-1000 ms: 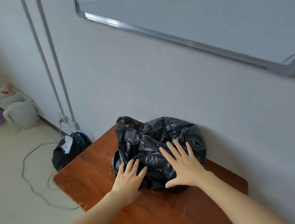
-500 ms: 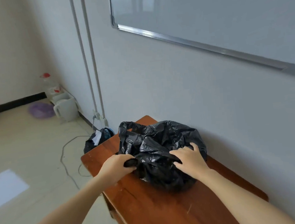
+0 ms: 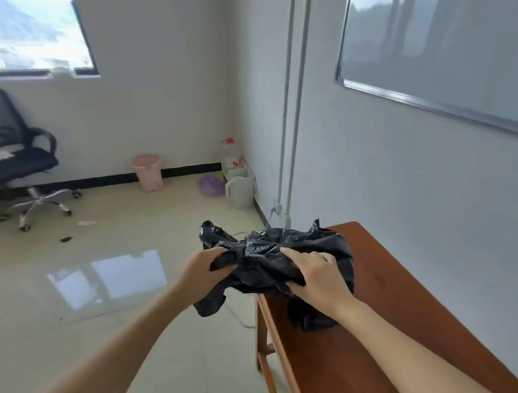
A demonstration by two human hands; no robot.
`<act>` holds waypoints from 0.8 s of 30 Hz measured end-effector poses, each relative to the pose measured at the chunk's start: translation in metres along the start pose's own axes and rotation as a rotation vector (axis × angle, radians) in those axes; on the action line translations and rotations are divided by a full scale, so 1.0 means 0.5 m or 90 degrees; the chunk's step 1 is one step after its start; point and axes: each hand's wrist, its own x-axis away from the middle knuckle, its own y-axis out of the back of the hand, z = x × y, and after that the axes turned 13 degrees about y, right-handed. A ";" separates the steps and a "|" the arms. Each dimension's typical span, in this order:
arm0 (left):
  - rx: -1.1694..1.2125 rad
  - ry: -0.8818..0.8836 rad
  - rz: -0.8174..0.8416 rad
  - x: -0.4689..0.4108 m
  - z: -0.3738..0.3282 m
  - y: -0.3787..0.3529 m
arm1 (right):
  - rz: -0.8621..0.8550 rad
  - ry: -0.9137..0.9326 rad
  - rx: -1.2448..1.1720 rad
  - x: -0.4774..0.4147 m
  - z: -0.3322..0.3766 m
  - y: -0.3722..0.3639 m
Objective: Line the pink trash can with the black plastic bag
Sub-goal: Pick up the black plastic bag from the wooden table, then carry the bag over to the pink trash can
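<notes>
A crumpled black plastic bag (image 3: pixel 269 258) hangs between my two hands over the left edge of a wooden table (image 3: pixel 388 326). My left hand (image 3: pixel 200 272) is closed on the bag's left side, out over the floor. My right hand (image 3: pixel 316 276) grips the bag's right side above the table. A loose flap of the bag droops below my left hand. The pink trash can (image 3: pixel 147 172) stands upright and open on the floor by the far wall, well away from my hands.
A black office chair (image 3: pixel 6 155) stands at the far left. A white jug (image 3: pixel 241 191), a purple basin (image 3: pixel 211 185) and a clear bottle (image 3: pixel 228 155) sit in the far corner. Two pipes (image 3: pixel 290 99) run down the wall. Glossy tiled floor lies between me and the can.
My hands went from flat on the bag to gripping it and lifted it off the table toward the left. The view swung left, so the pink can and the chair came into sight.
</notes>
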 end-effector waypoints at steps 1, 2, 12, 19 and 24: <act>0.012 0.026 -0.028 0.012 0.025 0.027 | -0.018 0.017 -0.029 -0.018 0.017 0.001; 0.023 0.052 -0.051 0.023 0.049 0.053 | -0.024 0.035 -0.049 -0.036 0.035 0.000; 0.107 0.164 -0.192 0.127 0.282 0.309 | -0.055 0.088 -0.091 -0.217 0.277 -0.060; 0.146 0.212 -0.231 0.190 0.475 0.467 | 0.031 0.030 -0.051 -0.294 0.447 -0.140; 0.180 0.264 -0.322 0.175 0.562 0.509 | 0.062 -0.013 -0.026 -0.327 0.482 -0.174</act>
